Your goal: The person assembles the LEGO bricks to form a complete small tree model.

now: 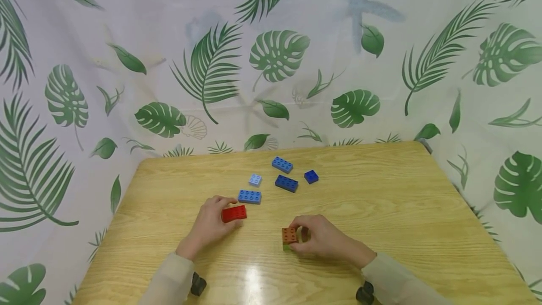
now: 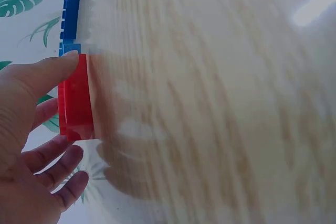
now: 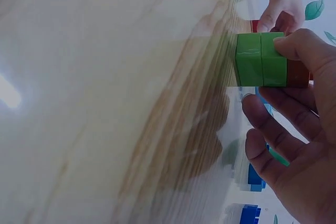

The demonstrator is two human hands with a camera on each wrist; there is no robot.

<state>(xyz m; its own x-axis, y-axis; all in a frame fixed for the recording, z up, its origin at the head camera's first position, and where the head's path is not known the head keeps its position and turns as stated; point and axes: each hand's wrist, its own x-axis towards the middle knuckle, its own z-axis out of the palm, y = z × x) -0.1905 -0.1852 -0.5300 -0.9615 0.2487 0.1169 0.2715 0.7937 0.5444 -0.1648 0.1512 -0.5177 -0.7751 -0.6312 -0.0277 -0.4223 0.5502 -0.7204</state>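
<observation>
My left hand (image 1: 208, 222) pinches a red toy brick (image 1: 235, 213) between thumb and fingers, left of the table's middle. In the left wrist view the red brick (image 2: 77, 100) sits low at the tabletop, the thumb at one end and the other fingers spread past it. To the right, my right hand (image 1: 322, 238) grips a small stack with an orange-brown brick (image 1: 289, 234) on top. Beneath that brick, two green layers (image 3: 249, 60) show in the right wrist view, the thumb pressing the upper one.
Beyond the left hand lie a medium-blue long brick (image 1: 249, 196) and a light-blue square brick (image 1: 255, 180). Farther back are a dark-blue long brick (image 1: 286, 183), another blue long brick (image 1: 282, 164) and a dark-blue square brick (image 1: 311, 176). A leaf-print curtain (image 1: 322, 121) borders the wooden table (image 1: 394, 201).
</observation>
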